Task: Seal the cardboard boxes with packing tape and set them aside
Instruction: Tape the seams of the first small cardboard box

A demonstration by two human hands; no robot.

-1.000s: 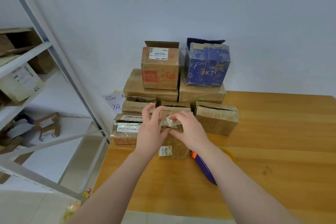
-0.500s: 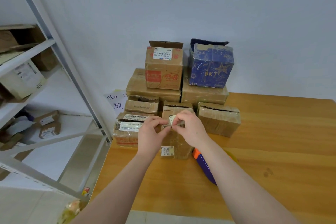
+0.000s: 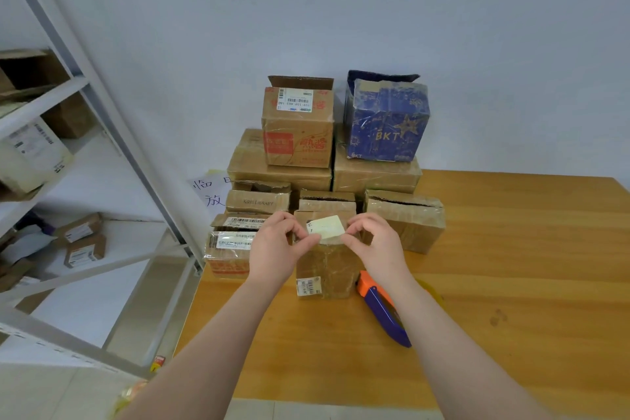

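**Small box held at its top; dispenser to the right**

The small cardboard box point(image 3: 324, 269) stands upright on the table point(image 3: 511, 283), at the front of the stacked cartons and directly below both hands. The left hand point(image 3: 278, 245) and right hand point(image 3: 378, 244) each close thumb and forefinger on a pale label point(image 3: 325, 227) at the box top, one at each side edge. Whether this label is stuck down or loose cannot be told from this view.

The tape dispenser point(image 3: 381, 310), orange and purple, lies on the table just right of the box base. Its long axis runs from the box toward the person and rightward, under the right forearm. The right hand is the nearer one, so it is likely the hand to reach for it.

Legible markings:
- Blue box point(image 3: 385, 123): "BKT", on the face and at the lower corner
- Open-topped carton point(image 3: 298, 126): label with "159 159 A03 160"
- Low carton point(image 3: 257, 202): "LIBRARY"
- Paper sign point(image 3: 211, 194): handwritten Chinese characters, partly hidden
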